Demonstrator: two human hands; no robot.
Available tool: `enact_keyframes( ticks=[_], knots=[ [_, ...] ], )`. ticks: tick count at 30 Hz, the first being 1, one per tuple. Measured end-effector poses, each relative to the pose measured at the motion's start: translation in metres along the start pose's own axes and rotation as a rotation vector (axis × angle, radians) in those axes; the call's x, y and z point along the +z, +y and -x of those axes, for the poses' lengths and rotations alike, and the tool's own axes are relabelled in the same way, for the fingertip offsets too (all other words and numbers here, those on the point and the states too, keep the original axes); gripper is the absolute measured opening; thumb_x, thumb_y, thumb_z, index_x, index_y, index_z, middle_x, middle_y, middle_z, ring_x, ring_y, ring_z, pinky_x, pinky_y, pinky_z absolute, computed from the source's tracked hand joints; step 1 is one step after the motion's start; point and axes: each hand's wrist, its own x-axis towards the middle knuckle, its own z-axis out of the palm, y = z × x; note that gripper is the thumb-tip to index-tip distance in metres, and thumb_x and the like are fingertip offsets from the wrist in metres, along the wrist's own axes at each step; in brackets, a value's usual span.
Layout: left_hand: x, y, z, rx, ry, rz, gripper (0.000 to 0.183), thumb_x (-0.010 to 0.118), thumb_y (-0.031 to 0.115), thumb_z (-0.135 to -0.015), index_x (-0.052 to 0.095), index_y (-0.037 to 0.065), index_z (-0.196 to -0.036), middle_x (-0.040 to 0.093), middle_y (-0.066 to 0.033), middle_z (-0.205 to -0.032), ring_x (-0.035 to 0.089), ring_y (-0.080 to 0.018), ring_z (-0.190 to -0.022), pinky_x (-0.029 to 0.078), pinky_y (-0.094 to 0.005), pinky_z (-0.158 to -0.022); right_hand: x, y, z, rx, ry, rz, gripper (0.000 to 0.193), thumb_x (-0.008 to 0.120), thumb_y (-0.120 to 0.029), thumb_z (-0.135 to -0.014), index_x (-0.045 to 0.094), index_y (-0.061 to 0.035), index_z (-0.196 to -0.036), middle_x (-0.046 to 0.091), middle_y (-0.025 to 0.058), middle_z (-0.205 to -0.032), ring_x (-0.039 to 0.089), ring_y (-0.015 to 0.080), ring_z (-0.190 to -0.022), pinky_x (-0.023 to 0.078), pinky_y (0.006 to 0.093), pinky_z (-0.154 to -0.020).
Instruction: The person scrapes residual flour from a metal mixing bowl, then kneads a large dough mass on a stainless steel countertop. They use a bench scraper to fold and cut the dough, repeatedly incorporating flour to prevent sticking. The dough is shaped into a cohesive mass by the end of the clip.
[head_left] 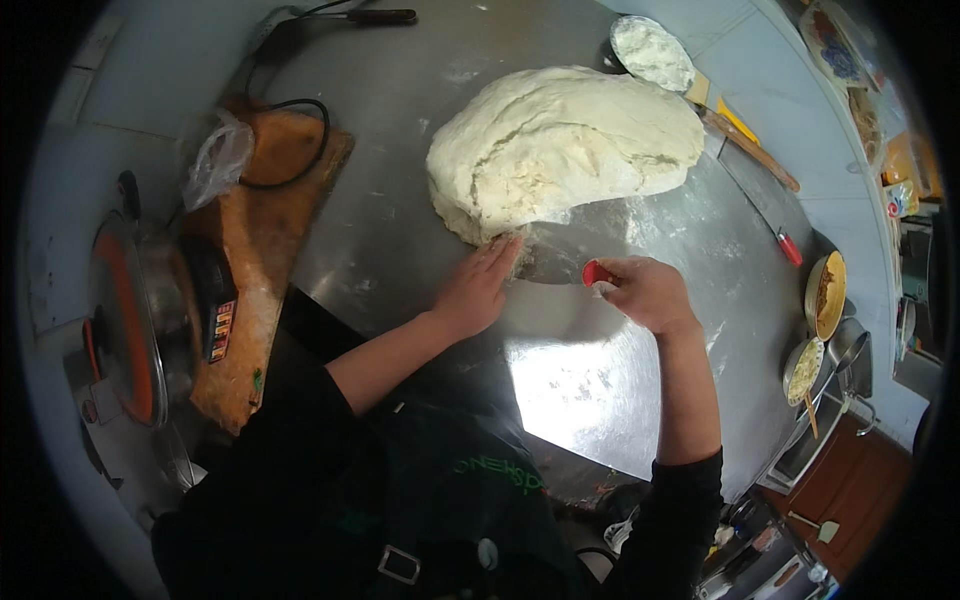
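A large pale mass of dough (570, 145) lies on the steel worktop (390, 200). My left hand (478, 285) has its fingers stretched out and rests at the dough's near left edge, by a small floury scrap. To the right, my right hand (648, 290) is closed around the red handle of a knife (596, 272). Its grey blade points left, low over the worktop, toward my left fingertips and just below the dough. The blade blends with the steel, so its exact outline is hard to make out.
A wooden board (265, 220) with a plastic bag (222, 158) and a black cable stands left, near a lidded pot (130, 320). A flour bowl (652, 52), a rolling pin (750, 150) and another red-handled tool (789, 247) lie back right. Two food bowls (826, 296) stand at the right edge.
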Motion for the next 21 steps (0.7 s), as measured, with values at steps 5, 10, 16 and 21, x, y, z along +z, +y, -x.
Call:
enact_keyframes(
  ticks=[5, 10, 16, 21],
  knots=[
    [0.001, -0.012, 0.001, 0.029, 0.065, 0.137, 0.063, 0.042, -0.004, -0.073, 0.035, 0.004, -0.135, 0.037, -0.0187, -0.134, 0.037, -0.0345, -0.122, 0.028, -0.0409, -0.103, 0.02, 0.006, 0.0, -0.128, 0.006, -0.105, 0.03, 0.063, -0.028, -0.074, 0.066, -0.0162, -0.101, 0.064, 0.0087, -0.082, 0.061, 0.0276, -0.074, 0.049, 0.0345, -0.066],
    [-0.017, -0.025, 0.016, 0.017, -0.014, 0.197, 0.054, 0.046, -0.005, -0.073, 0.046, 0.004, -0.127, 0.043, -0.0169, -0.129, 0.041, -0.0329, -0.117, 0.034, -0.0395, -0.099, 0.037, 0.008, 0.024, -0.123, 0.055, -0.175, 0.03, 0.065, -0.028, -0.075, 0.066, -0.0164, -0.103, 0.064, 0.0071, -0.081, 0.062, 0.0252, -0.072, 0.049, 0.0332, -0.062],
    [-0.022, -0.017, 0.019, 0.08, 0.062, 0.035, 0.047, 0.056, 0.007, -0.079, 0.048, 0.005, -0.125, 0.047, -0.0156, -0.125, 0.046, -0.0338, -0.11, 0.037, -0.0397, -0.095, 0.028, 0.024, 0.036, -0.013, 0.115, -0.131, 0.032, 0.065, -0.024, -0.072, 0.065, -0.0196, -0.104, 0.064, 0.0066, -0.082, 0.061, 0.0248, -0.072, 0.048, 0.033, -0.063],
    [-0.016, -0.014, 0.008, 0.016, 0.13, 0.033, 0.045, 0.06, 0.009, -0.079, 0.051, 0.006, -0.123, 0.051, -0.0138, -0.121, 0.049, -0.0333, -0.107, 0.04, -0.0393, -0.092, 0.017, 0.0, -0.003, -0.088, -0.002, -0.094, 0.031, 0.061, -0.023, -0.073, 0.065, -0.019, -0.104, 0.063, 0.0081, -0.083, 0.061, 0.0264, -0.076, 0.047, 0.0357, -0.067]
  ],
)
